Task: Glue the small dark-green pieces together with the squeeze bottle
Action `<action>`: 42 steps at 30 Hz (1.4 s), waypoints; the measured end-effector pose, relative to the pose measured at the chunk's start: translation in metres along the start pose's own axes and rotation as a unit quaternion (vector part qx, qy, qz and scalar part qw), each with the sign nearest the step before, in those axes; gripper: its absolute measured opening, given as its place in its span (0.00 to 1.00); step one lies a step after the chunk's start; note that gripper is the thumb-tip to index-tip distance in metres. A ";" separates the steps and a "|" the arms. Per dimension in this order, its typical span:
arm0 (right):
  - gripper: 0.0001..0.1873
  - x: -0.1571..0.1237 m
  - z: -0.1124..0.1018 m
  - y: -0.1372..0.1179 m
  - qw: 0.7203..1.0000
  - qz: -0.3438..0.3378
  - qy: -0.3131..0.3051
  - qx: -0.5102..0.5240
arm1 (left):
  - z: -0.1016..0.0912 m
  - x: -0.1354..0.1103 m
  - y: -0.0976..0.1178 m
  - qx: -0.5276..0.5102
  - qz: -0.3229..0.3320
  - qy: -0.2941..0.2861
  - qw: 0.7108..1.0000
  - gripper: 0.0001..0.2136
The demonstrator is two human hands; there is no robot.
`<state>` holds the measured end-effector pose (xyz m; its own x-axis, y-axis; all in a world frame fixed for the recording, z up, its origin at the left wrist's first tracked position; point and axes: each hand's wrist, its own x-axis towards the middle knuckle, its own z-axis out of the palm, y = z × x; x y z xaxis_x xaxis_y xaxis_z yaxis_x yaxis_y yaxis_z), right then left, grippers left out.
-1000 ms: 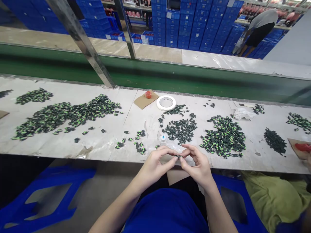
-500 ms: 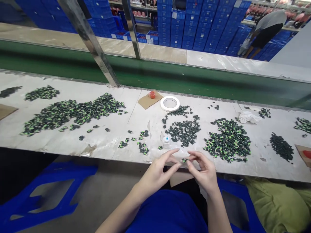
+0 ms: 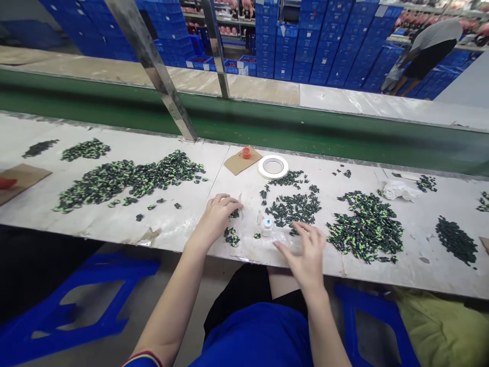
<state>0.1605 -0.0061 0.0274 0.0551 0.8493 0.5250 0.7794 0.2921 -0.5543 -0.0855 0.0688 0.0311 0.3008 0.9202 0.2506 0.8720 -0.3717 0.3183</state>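
Note:
My left hand [image 3: 217, 218] reaches over a few small black-and-green plastic pieces [image 3: 231, 237] near the table's front edge. Its fingers are curled together with the tips bent down; what they hold, if anything, is hidden. Above the front edge, my right hand [image 3: 307, 252] has its thumb and fingers apart, nothing visible between them. Its fingertips are at the near side of a spread of small dark pieces [image 3: 296, 204]. Between the hands stands a small white bottle [image 3: 267, 227] with a blue tip, beside a single black-and-green piece [image 3: 257, 235].
A large heap of black-and-green pieces [image 3: 367, 227] lies right; another long heap [image 3: 99, 183] lies left. Behind are a white tape roll [image 3: 262, 169] and a red tub [image 3: 246, 153] on cardboard [image 3: 233, 164]. A metal post [image 3: 168, 92] rises at the table's back. A person bends over far right.
My hands have parted from around a small black-and-green piece. The left went left to the loose pieces; the right opened beside the dark pieces. The view shifted slightly left.

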 end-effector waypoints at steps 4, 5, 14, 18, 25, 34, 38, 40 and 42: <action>0.23 0.002 0.038 -0.016 0.997 0.010 -0.059 0.046 | 0.003 0.007 -0.007 0.020 0.025 -0.043 0.999 0.18; 0.20 0.002 0.043 -0.017 0.996 0.016 -0.060 0.058 | 0.004 0.008 -0.008 0.019 0.029 -0.042 0.999 0.15; 0.17 -0.009 0.009 -0.003 0.933 0.206 -0.045 0.291 | 0.013 -0.012 0.039 -0.098 0.086 0.038 0.991 0.08; 0.17 -0.017 -0.011 0.010 0.918 0.245 0.060 0.306 | 0.028 -0.030 0.080 -0.135 0.049 0.039 0.989 0.05; 0.17 -0.024 -0.014 0.021 0.883 0.301 0.147 0.329 | 0.038 -0.035 0.098 -0.140 -0.088 0.070 0.984 0.06; 0.17 -0.016 -0.010 0.000 0.952 0.225 0.121 0.169 | 0.036 -0.036 0.096 -0.204 -0.063 0.026 0.977 0.08; 0.19 -0.017 -0.006 0.001 0.964 0.203 0.112 0.126 | 0.039 -0.035 0.097 -0.220 -0.085 0.027 0.971 0.08; 0.21 -0.018 -0.005 0.002 0.966 0.198 0.112 0.121 | 0.039 -0.034 0.097 -0.225 -0.089 0.031 0.970 0.08; 0.21 -0.018 -0.003 0.003 0.967 0.196 0.110 0.123 | 0.039 -0.034 0.097 -0.228 -0.092 0.036 0.969 0.08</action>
<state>0.1638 -0.0219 0.0188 0.4689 0.8097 0.3529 0.5011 0.0851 -0.8612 0.0042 0.0063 0.0175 0.1136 0.9713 0.2088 0.6430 -0.2321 0.7299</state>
